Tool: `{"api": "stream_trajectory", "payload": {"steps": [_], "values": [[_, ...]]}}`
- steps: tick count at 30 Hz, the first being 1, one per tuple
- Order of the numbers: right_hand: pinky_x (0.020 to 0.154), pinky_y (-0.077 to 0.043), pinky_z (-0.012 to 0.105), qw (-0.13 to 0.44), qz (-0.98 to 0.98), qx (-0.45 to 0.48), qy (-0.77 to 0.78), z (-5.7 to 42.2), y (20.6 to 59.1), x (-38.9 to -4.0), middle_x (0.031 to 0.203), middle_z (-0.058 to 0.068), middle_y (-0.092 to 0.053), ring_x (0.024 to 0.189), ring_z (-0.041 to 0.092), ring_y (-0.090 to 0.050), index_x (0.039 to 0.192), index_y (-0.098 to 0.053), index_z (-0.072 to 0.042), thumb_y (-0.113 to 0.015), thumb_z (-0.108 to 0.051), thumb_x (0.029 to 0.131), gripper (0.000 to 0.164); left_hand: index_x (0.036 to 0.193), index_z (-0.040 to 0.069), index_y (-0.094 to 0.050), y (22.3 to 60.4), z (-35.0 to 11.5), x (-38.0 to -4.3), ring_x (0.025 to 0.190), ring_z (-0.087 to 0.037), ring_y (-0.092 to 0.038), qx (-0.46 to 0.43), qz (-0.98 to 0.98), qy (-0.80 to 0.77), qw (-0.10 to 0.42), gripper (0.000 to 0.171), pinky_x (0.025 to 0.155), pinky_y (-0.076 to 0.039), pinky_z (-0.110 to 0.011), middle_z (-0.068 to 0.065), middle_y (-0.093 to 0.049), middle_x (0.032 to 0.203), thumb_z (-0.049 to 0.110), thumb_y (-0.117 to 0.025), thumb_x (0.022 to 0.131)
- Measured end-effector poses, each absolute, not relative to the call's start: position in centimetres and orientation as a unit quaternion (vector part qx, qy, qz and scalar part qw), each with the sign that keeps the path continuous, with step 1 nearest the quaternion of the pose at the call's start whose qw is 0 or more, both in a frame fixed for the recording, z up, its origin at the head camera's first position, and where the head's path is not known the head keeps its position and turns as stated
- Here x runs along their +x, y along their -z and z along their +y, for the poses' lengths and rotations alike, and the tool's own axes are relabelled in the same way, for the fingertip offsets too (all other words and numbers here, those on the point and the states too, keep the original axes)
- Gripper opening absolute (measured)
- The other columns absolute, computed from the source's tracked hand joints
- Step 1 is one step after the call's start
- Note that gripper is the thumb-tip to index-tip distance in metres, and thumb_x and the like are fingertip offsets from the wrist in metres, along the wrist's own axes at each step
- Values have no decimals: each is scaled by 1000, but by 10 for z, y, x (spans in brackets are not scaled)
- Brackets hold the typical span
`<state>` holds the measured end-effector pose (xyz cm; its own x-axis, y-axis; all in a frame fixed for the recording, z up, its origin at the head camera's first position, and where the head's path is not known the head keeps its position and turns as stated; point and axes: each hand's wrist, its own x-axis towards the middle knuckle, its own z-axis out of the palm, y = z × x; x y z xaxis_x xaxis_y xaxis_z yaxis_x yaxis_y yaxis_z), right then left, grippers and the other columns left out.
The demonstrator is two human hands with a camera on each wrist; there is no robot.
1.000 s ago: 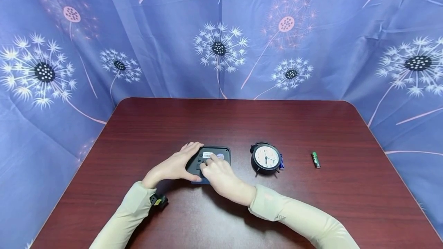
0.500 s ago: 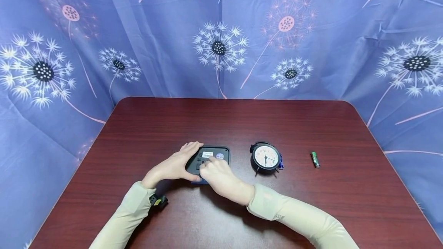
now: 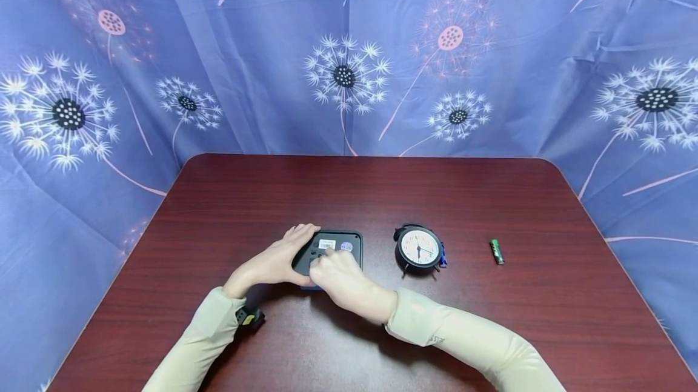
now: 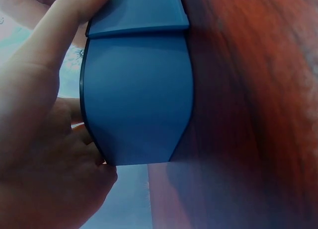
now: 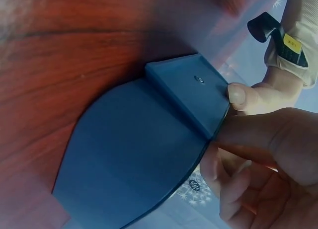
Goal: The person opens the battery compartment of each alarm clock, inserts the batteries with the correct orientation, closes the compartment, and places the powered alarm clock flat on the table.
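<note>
A blue-cased device (image 4: pixel 139 95) lies on the table with its black back (image 3: pixel 354 252) facing up, carrying a white barcode label (image 3: pixel 327 244) and a round sticker (image 3: pixel 346 246). My left hand (image 3: pixel 275 259) holds its left side, thumb at the near edge and fingers round the far edge. Over the near part of the back is my right hand (image 3: pixel 343 277), its fingers curled and the fingertips hidden in the head view. In the right wrist view its thumb meets the device's edge; I cannot tell whether it pinches anything. The blue side has a stepped ledge (image 5: pixel 189 90).
Right of the device stands a black twin-bell alarm clock (image 3: pixel 420 248), with a small blue object (image 3: pixel 443 255) partly behind it. Farther right lies a green battery (image 3: pixel 497 252). A patterned blue curtain (image 3: pixel 262 65) encloses the red-brown table (image 3: pixel 349 192).
My right hand has shifted slightly left and toward me across the black back. My left hand keeps its hold, and the device, clock and battery stay in place.
</note>
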<state>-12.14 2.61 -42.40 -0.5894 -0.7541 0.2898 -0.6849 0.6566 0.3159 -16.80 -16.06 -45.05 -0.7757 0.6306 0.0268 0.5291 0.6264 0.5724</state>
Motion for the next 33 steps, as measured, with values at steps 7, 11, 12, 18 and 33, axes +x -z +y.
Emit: {"api": "stream_trajectory", "payload": {"steps": [7,11,12,18,33], "values": [[44,-44,25,205,-884,410,96,26,425,-121,67,-8,-67,64,11,-61,72,-69,-21,-72,-17,73,5,147,1,-34,450,-161,-167,143,-42,-27,327,896,-288,87,98,116,-21,-56,-19,-37,152,38,-82,69],[44,-43,25,222,-881,407,94,27,427,-121,67,-8,-67,64,11,-60,72,-69,-20,-71,-17,74,5,147,2,-35,450,-160,-167,143,-44,-27,328,895,-290,84,98,116,-20,-56,-20,-38,151,39,-82,69],[44,-43,25,226,-880,407,93,27,427,-121,67,-7,-67,64,11,-60,72,-69,-20,-72,-17,74,4,147,2,-35,450,-160,-167,143,-44,-27,328,895,-292,83,98,116,-20,-57,-20,-38,151,39,-82,69],[45,-43,24,242,-875,410,90,28,429,-121,69,-7,-67,64,11,-60,74,-69,-19,-71,-21,75,3,146,2,-36,449,-160,-167,143,-43,-26,330,893,-296,81,98,117,-19,-56,-18,-39,151,40,-83,69],[47,-42,23,256,-870,415,78,33,431,-119,70,-6,-67,62,11,-58,72,-66,-18,-69,-25,80,11,147,3,-35,451,-161,-168,144,-41,-25,329,891,-300,84,99,117,-18,-56,-16,-39,150,41,-84,69]]}}
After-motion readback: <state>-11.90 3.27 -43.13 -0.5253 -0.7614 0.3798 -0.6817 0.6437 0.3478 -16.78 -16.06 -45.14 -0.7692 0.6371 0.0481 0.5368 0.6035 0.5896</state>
